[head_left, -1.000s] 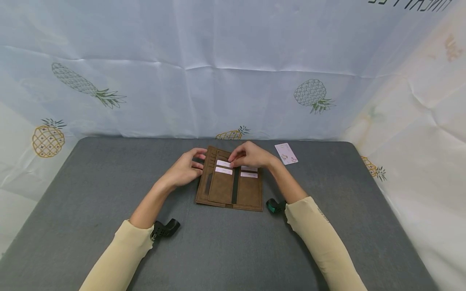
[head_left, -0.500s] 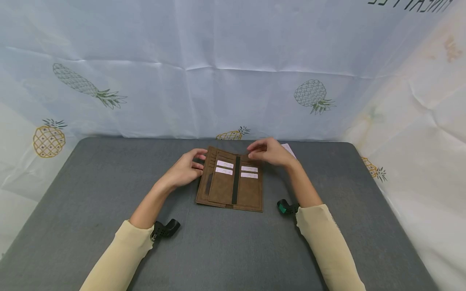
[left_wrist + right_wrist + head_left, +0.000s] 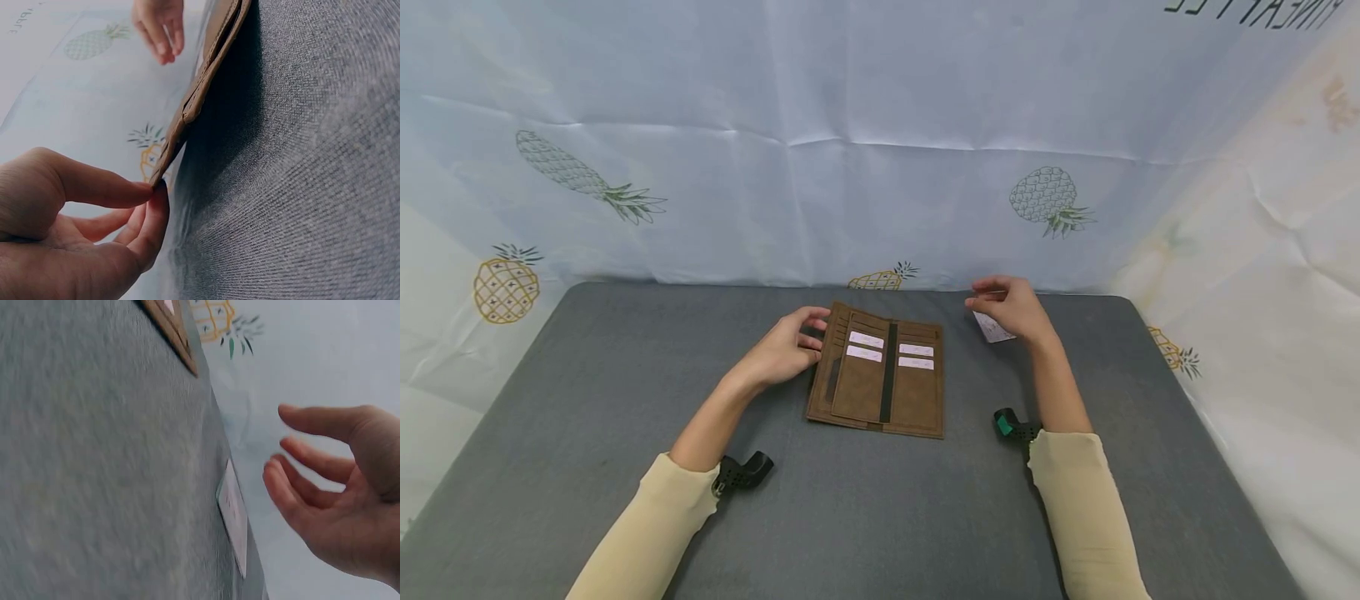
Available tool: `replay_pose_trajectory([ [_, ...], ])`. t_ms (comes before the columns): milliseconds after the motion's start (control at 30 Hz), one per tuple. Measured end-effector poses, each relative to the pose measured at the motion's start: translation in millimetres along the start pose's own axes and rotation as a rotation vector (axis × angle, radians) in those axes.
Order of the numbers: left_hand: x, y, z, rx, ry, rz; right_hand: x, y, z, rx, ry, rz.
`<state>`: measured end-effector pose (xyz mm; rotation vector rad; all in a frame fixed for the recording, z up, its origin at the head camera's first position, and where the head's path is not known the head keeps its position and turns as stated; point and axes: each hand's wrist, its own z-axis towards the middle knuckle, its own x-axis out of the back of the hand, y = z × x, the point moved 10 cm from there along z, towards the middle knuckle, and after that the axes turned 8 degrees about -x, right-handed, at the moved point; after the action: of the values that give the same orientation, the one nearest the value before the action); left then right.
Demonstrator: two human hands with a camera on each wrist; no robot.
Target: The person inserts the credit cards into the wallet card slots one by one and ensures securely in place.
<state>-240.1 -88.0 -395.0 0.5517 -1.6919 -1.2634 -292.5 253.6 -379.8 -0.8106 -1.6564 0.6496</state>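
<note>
A brown wallet (image 3: 913, 400) lies unfolded on the grey table, with several pinkish-white cards (image 3: 916, 363) showing as strips in its slots. My left hand (image 3: 786, 347) pinches the wallet's left edge between thumb and fingers; the left wrist view shows that edge lifted off the cloth. My right hand (image 3: 1011, 308) hovers over a loose pink card (image 3: 997, 332) at the back right, partly covering it in the head view. In the right wrist view the card (image 3: 232, 519) lies flat below the fingers, which are loosely bent with nothing between them.
The grey tabletop (image 3: 880, 517) stretches to a white curtain (image 3: 925, 208) printed with pineapples, right behind the back edge. A black wrist mount (image 3: 742, 472) is on the left forearm and another wrist mount (image 3: 1017, 427) on the right.
My right hand has left the wallet's slots and moved right to above the loose card, uncovering the cards in the wallet. The left hand stays at the wallet's edge.
</note>
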Motion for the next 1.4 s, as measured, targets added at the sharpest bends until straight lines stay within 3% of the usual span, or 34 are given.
replay_pose_trajectory([
  [133, 0.5, -1.6, 0.2, 0.011, 0.002, 0.0, 11, 15, 2, -0.053, 0.055, -0.06],
  [300, -0.5, -3.0, 0.3, 0.019, 0.002, -0.002, 9, 30, 8, -0.091, 0.024, -0.199],
  [467, -1.5, -3.4, 0.7, 0.018, 0.003, -0.009, 9, 35, 10, -0.103, 0.034, -0.246],
  [667, -1.3, -2.9, 1.1, 0.022, 0.004, -0.008, 17, 42, 9, -0.161, 0.074, -0.192],
  [967, -0.9, -2.4, 2.8, 0.02, 0.006, -0.008, 34, 44, 10, -0.15, 0.174, -0.025],
  [1400, 0.9, -2.0, 1.3, 0.026, 0.014, -0.006, 41, 36, 9, -0.077, 0.27, -0.027],
])
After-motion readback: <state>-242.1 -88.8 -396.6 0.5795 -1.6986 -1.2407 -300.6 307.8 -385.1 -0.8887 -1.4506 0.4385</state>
